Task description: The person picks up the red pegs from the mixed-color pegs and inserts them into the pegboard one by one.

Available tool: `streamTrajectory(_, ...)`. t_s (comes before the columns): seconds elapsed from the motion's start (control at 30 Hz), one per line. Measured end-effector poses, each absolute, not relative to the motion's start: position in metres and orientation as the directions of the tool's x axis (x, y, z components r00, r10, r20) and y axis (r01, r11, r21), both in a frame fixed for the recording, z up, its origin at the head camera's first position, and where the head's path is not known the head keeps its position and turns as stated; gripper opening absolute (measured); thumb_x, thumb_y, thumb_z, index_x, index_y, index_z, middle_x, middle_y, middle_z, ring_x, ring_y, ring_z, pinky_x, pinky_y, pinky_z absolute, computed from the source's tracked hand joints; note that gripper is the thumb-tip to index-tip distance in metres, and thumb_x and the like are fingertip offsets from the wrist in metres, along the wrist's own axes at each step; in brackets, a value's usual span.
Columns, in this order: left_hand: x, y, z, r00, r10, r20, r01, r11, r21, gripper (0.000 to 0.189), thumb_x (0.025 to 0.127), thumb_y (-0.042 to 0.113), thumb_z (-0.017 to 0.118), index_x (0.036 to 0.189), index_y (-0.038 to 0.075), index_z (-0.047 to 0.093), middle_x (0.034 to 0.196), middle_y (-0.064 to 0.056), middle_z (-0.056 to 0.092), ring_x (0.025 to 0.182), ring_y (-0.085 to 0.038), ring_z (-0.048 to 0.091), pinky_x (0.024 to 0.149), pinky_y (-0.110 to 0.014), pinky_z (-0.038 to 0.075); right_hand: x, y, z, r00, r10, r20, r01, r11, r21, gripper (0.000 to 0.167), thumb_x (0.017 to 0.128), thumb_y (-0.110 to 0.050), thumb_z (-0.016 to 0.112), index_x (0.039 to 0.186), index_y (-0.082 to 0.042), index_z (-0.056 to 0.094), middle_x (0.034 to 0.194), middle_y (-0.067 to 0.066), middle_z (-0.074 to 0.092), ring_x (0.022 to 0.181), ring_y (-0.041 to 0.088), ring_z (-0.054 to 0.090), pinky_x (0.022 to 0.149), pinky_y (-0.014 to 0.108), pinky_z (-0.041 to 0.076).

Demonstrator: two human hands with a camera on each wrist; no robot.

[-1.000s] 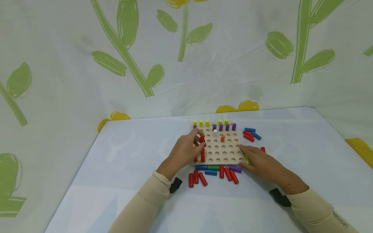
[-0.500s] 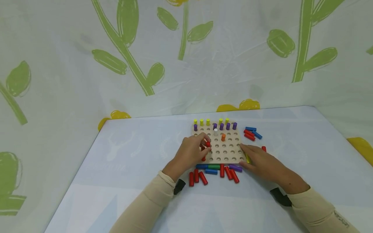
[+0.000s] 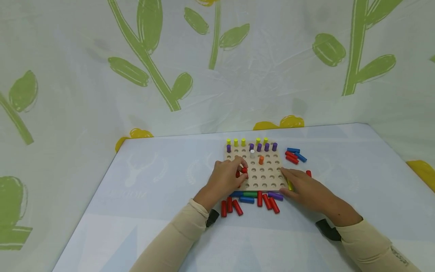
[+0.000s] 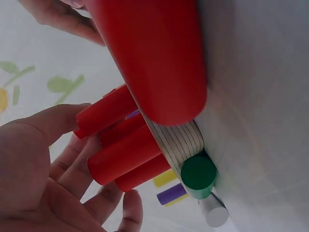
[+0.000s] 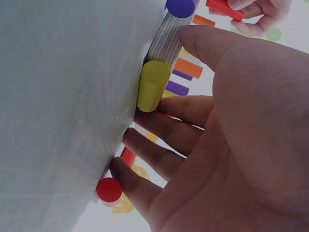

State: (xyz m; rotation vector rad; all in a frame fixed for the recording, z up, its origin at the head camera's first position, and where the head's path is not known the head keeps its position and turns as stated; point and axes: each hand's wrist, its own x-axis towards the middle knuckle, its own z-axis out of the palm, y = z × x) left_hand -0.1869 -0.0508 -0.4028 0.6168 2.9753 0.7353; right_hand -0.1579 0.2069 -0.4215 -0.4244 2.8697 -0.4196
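Observation:
A wooden pegboard (image 3: 263, 180) lies on the table with rows of holes. My left hand (image 3: 224, 176) pinches a red peg (image 3: 244, 170) upright over the board's left front part, close to its holes. Other red pegs (image 4: 125, 154) stand beside that hand, partly hidden by its fingers in the head view. My right hand (image 3: 307, 190) rests at the board's right front corner with fingers extended, its thumb at the board's edge. A yellow peg (image 5: 153, 87) lies against the board's edge beside those fingers.
Yellow (image 3: 243, 142), purple (image 3: 266, 147), white (image 3: 252, 153) and orange (image 3: 261, 160) pegs stand in the board. Loose red (image 3: 237, 207), blue (image 3: 246, 200), green (image 3: 250, 194) and purple pegs lie along its front. More blue and red pegs (image 3: 291, 160) lie to its right.
My left hand has moved to the right and slightly down with the red peg, uncovering the purple peg at the board's left. My right hand stays at the board's corner.

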Motion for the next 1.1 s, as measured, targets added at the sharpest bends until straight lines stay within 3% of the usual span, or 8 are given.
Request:
streamTrajectory(0.13,-0.187,-0.0504,-0.4025,-0.92,0.384,0.073,0.373,0.807,0.457,0.019,0.095,0.028,0.07,0.109,0.02,0.061,0.087,0.006,0.074,0.076,-0.007,0.063,0.093,-0.043,0.048,-0.1576,0.207,-0.421,-0.937,-0.31,-0.162,-0.251,0.918,-0.306,0.081,0.092,-0.046,0.067,0.154,-0.004,0.035,0.151,0.027,0.042,0.14,0.047,0.039,0.103,0.059,0.046)
streamTrajectory(0.23,-0.1871,-0.0502,-0.4021,-0.923,0.382,0.057,0.362,0.803,0.473,0.019,0.095,0.027,0.07,0.11,0.019,0.062,0.086,0.005,0.073,0.069,-0.007,0.06,0.076,-0.029,0.052,-0.1576,0.2068,-0.4209,-0.937,-0.309,-0.163,-0.249,0.919,-0.306,0.081,0.092,-0.046,0.067,0.154,-0.004,0.035,0.152,0.027,0.042,0.14,0.047,0.038,0.103,0.059,0.046)
streamTrajectory(0.3,-0.1873,-0.0499,-0.4021,-0.925,0.377,0.042,0.348,0.801,0.487,0.019,0.095,0.026,0.07,0.11,0.019,0.062,0.085,0.004,0.072,0.066,-0.009,0.058,0.063,-0.022,0.049,-0.1577,0.2066,-0.4209,-0.937,-0.307,-0.164,-0.248,0.919,-0.305,0.081,0.093,-0.046,0.067,0.154,-0.004,0.035,0.152,0.027,0.041,0.14,0.047,0.038,0.103,0.06,0.045)
streamTrajectory(0.37,-0.1875,-0.0494,-0.4024,-0.928,0.372,0.028,0.336,0.802,0.494,0.019,0.095,0.026,0.07,0.11,0.019,0.061,0.084,0.004,0.07,0.064,-0.009,0.057,0.058,-0.019,0.046,-0.1577,0.2066,-0.4209,-0.938,-0.307,-0.164,-0.247,0.919,-0.306,0.081,0.093,-0.046,0.067,0.154,-0.004,0.034,0.152,0.027,0.041,0.14,0.047,0.038,0.104,0.06,0.045)
streamTrajectory(0.77,-0.1881,-0.0486,-0.4039,-0.928,0.372,0.001,0.322,0.804,0.5,0.02,0.094,0.026,0.071,0.111,0.019,0.061,0.069,0.005,0.059,0.058,-0.011,0.052,0.053,-0.02,0.041,-0.1581,0.2068,-0.4204,-0.936,-0.31,-0.167,-0.25,0.919,-0.303,0.08,0.093,-0.045,0.066,0.154,-0.003,0.035,0.152,0.027,0.042,0.14,0.047,0.038,0.104,0.06,0.044)
streamTrajectory(1.1,-0.1879,-0.0497,-0.4048,-0.925,0.379,-0.006,0.326,0.801,0.502,0.02,0.095,0.026,0.07,0.111,0.019,0.061,0.067,0.004,0.056,0.058,-0.011,0.05,0.052,-0.02,0.039,-0.1597,0.2068,-0.4223,-0.937,-0.305,-0.172,-0.245,0.922,-0.299,0.081,0.093,-0.046,0.067,0.154,-0.004,0.035,0.152,0.027,0.041,0.14,0.047,0.038,0.104,0.06,0.045)
